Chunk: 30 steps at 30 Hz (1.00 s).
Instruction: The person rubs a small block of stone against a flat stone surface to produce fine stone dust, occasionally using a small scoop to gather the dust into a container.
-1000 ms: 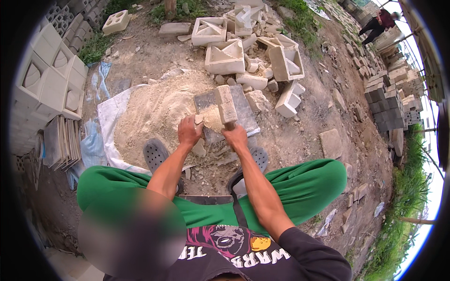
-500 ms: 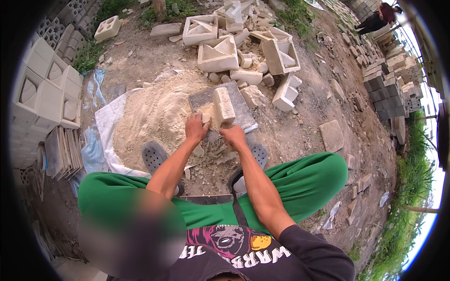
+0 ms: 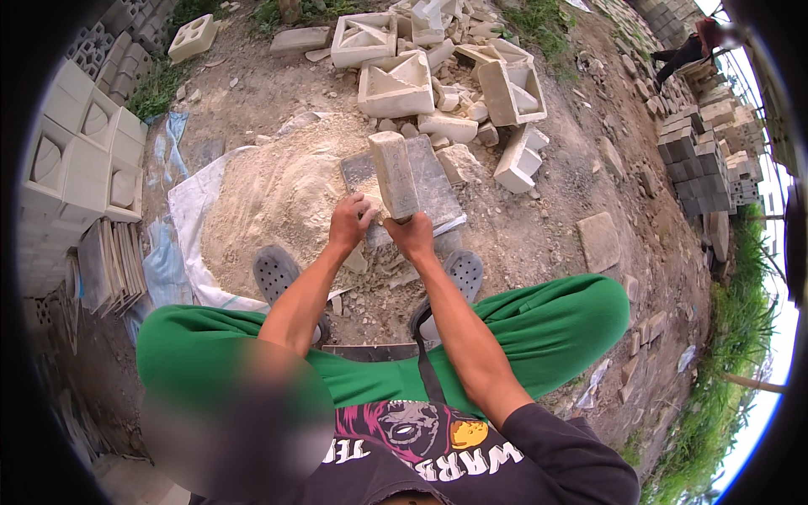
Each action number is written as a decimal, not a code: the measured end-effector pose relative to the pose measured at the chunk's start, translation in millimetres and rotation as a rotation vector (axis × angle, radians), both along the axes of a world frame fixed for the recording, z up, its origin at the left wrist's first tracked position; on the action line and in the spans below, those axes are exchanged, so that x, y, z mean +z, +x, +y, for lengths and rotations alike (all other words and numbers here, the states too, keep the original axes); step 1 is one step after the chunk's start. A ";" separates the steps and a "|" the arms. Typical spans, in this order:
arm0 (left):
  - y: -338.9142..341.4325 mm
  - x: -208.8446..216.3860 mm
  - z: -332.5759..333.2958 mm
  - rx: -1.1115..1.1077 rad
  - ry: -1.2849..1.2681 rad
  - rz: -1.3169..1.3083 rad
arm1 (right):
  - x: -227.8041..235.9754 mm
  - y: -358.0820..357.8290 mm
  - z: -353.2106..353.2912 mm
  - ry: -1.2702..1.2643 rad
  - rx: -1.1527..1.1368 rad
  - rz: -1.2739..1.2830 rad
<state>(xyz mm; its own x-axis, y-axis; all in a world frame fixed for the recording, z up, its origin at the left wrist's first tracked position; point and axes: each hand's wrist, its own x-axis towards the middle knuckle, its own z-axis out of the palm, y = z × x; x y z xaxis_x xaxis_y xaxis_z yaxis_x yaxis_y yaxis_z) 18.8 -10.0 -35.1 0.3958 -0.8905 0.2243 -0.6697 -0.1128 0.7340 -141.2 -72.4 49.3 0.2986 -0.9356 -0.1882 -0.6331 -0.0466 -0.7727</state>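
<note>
My right hand (image 3: pixel 411 236) is closed at the near end of a long, pale, dusty block (image 3: pixel 394 172), which rises tilted above a dark flat slab (image 3: pixel 433 181). Whether the block has a handle is hidden by the fist. To its left, my left hand (image 3: pixel 349 222) is over the slab's left near corner, fingers curled in beside pale crumbs; what they hold, if anything, is hard to see. A heap of pale crushed grit (image 3: pixel 273 202) spreads over a white sheet (image 3: pixel 187 202) and reaches the slab's left edge.
Broken pale moulded blocks (image 3: pixel 396 88) and rubble lie beyond the slab. My grey clogs (image 3: pixel 276 268) flank the near side. Stacked blocks (image 3: pixel 80 164) and thin boards (image 3: pixel 109 265) stand at left, grey blocks (image 3: pixel 690 156) at right. Another person (image 3: pixel 694 50) is far right.
The block has tilted up and left, raised by my right hand, which moved slightly left and away. My left hand has shifted slightly; the stone chunk at its fingertips no longer shows clearly. The distant person moved.
</note>
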 end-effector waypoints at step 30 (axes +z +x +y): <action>-0.1 10.6 2.9 -0.050 0.088 -0.072 | 48.9 16.9 -21.3 -0.055 -0.018 -0.025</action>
<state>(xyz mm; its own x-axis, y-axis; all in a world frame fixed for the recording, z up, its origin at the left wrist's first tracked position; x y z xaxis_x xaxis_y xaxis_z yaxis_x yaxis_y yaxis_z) 18.7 -7.2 -24.5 0.3359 -0.9264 0.1703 -0.7266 -0.1398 0.6727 -124.3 -93.7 98.2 0.2854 -0.9496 -0.1295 -0.6151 -0.0779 -0.7846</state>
